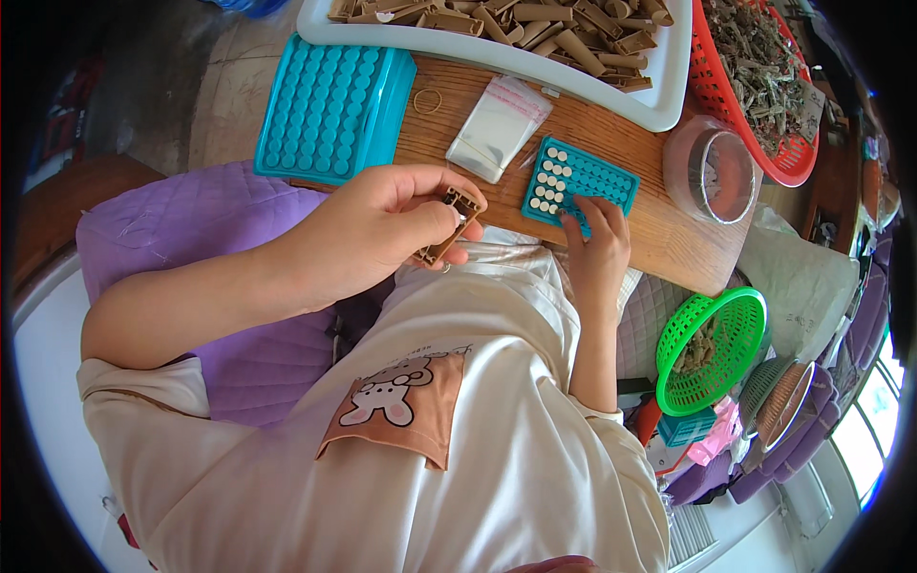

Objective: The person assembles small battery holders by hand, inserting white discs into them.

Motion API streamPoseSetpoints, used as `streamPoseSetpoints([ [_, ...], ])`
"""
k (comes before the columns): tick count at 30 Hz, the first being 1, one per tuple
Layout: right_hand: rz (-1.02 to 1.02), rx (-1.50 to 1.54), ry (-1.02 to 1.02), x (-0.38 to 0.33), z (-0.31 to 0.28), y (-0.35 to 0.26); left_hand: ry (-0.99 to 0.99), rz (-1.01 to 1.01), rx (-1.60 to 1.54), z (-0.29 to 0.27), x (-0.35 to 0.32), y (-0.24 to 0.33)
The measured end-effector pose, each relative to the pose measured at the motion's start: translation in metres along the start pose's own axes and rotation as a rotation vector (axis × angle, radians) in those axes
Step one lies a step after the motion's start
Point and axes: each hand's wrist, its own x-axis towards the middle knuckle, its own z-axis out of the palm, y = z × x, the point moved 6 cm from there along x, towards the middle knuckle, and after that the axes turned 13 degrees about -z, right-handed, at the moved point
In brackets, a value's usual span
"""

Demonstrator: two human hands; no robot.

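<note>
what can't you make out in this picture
Head view: far side of the white tub, cut off by the top edge.
Head view: part of the brown case, covered by the left grip.
Head view: part of the small tray, behind the right grip.
Head view: whether the right grip pinches anything, too small to tell.

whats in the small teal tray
The small teal tray holds white round pieces on its left; its right side shows bare teal spots. The right hand covers part of the near side, so whatever is underneath cannot be seen.
</note>
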Motion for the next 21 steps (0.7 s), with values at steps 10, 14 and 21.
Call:
streamPoseSetpoints([
  [10,0.082,0.201,0.208,0.005,-0.011,-0.021,-0.023,0.023,0.049,0.002,0.001,0.0],
  [14,-0.188,0.368,0.432,0.018,-0.036,-0.085,-0.027,0.089,0.119,0.005,0.002,-0.003],
  [21,-0.304,0.536,0.467,0.023,-0.029,-0.116,-0.038,0.177,0.086,0.006,0.001,-0.002],
])
